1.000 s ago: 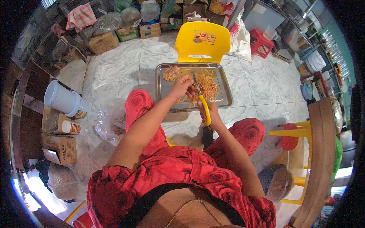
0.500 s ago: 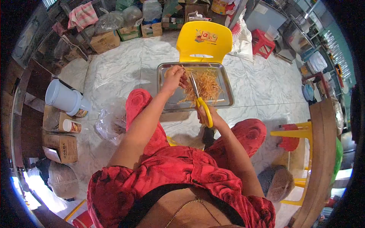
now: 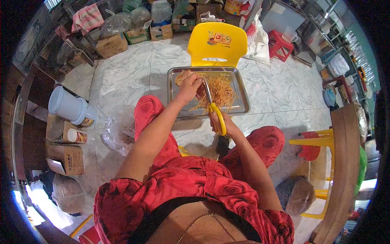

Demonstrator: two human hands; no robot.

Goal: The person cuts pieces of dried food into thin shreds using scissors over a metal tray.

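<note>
At the metal tray [image 3: 240, 89], a curled left hand [image 3: 190, 88] pinches golden strands [image 3: 223, 92] and a right hand [image 3: 228, 125] wraps scissors [image 3: 214, 108], an apparent snipping step calling for a steady hold.

A metal tray [image 3: 240, 87] is lying beyond the right hand [image 3: 222, 123] and under the left hand [image 3: 191, 86], hiding whatever is bearing it. On it, a loose heap of thin yellowish-brown strips [image 3: 223, 92] is sitting right of the left hand; a brownish clump [image 3: 181, 77] is resting just beside that hand, farther left.
</note>
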